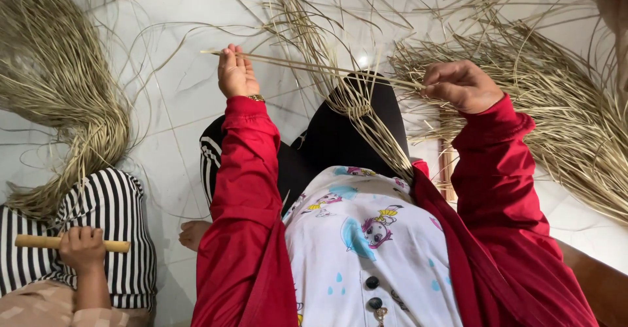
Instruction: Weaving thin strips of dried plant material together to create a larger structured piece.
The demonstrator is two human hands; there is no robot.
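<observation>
A pale reed strand (314, 64) ran nearly level between both hands, above the lap. Left hand (235, 73) pinched one end closed; right hand (461, 86) gripped the other, fingers curled shut, beside the dried reed pile (562, 111) on the floor (176, 85).

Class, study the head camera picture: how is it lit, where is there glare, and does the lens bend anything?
Head view: soft, even light with faint shadows on the white tiled floor; a small bright glare spot on the tile just above the dark knee; the wide lens stretches both red sleeves toward the left hand and right hand; the straw strand between them stays sharp.
</observation>
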